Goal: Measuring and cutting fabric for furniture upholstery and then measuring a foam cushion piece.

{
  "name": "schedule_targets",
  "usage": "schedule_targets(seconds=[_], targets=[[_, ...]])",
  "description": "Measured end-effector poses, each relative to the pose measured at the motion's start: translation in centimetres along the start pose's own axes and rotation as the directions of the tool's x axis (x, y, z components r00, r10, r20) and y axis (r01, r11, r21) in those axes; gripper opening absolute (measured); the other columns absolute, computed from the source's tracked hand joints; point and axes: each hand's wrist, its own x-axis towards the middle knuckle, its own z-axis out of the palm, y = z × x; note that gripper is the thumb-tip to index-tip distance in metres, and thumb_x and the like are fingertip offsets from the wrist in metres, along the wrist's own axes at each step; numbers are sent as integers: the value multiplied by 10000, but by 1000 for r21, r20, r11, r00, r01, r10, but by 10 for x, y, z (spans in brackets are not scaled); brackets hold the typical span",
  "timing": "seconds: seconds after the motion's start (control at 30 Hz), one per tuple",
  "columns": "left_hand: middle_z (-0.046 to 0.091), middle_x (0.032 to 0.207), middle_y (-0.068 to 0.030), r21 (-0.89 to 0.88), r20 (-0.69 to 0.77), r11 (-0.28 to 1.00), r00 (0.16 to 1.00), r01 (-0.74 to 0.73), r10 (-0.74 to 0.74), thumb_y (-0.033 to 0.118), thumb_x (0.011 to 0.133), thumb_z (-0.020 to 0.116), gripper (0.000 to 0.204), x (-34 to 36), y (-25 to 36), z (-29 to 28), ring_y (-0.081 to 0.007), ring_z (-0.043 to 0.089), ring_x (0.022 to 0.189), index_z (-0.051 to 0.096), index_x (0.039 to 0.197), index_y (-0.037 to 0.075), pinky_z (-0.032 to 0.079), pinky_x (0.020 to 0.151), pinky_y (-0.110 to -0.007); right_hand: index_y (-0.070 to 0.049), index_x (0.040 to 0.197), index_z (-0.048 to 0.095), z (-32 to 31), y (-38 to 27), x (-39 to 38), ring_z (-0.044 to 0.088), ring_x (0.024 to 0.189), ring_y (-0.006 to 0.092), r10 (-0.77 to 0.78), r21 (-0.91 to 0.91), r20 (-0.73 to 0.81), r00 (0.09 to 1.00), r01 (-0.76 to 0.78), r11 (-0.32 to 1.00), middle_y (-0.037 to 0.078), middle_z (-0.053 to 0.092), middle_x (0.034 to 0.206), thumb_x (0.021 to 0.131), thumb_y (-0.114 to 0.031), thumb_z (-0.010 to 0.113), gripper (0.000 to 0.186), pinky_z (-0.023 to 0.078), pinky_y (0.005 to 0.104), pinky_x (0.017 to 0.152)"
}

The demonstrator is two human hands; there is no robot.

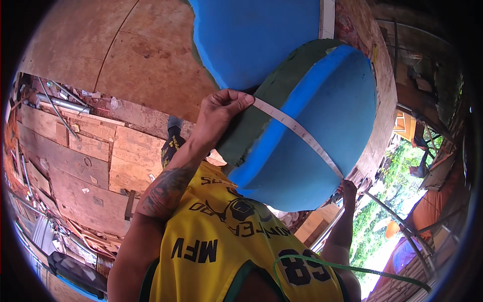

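Note:
A rounded foam piece [332, 131] with dark green and two-tone blue bands lies on a plywood board at the centre right. A white measuring tape [292, 126] stretches diagonally across its top. My left hand [224, 110] pinches one end of the tape at the piece's upper left edge, thumb over it. My right hand [348, 189] grips the tape at the lower right edge, its fingers closed and partly hidden. Beyond the piece lies a flat blue foam shape [256, 35] with an irregular lighter edge.
A large plywood board [141, 55] fills the upper left, above floor boards [80, 181] with offcuts and metal tubes [70, 105]. Metal poles [397, 219] and orange cloth [427, 211] are at the right, against bright greenery outside. A green strap [382, 274] crosses the lower right.

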Motion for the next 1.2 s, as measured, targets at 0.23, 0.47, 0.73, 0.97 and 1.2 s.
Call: schedule_targets(seconds=[0.23,0.47,0.73,0.97,1.2], targets=[[721,893,-18,-129,13,988,996,85,-84,172,949,724,114,4,-1,0,-89,653,767,716,955,59,538,716,-247,-20,1040,651,-6,0,0,663,708,169,19,50,44,999,-21,999,66,674,848,958,-216,711,220,570,316,653],[716,925,-24,-229,46,966,992,122,-115,196,972,696,145,8,-14,-3,-93,652,804,713,990,53,538,743,-248,-35,1040,650,-12,-14,-11,653,763,159,48,144,170,984,-73,987,44,660,871,922,-252,758,270,570,322,699],[717,919,-34,-310,80,937,986,162,-145,223,992,669,197,10,-23,-4,-94,658,777,703,1030,33,543,721,-240,-45,1081,648,-14,-19,-13,644,810,153,90,118,180,980,-112,987,42,652,925,887,-272,799,334,594,342,751],[722,895,-39,-344,84,922,984,175,-155,207,992,671,194,10,-23,-2,-94,657,741,711,1014,19,544,685,-238,-34,1130,634,-15,-17,-12,637,833,150,88,91,189,978,-107,990,37,650,944,904,-292,779,372,594,340,762],[720,924,-48,-268,33,956,993,122,-117,239,991,672,224,11,-26,0,-96,663,771,700,1041,23,544,711,-245,-39,1098,645,-13,-15,-7,629,800,148,61,88,199,978,-80,993,32,645,901,908,-285,774,336,589,346,759]])
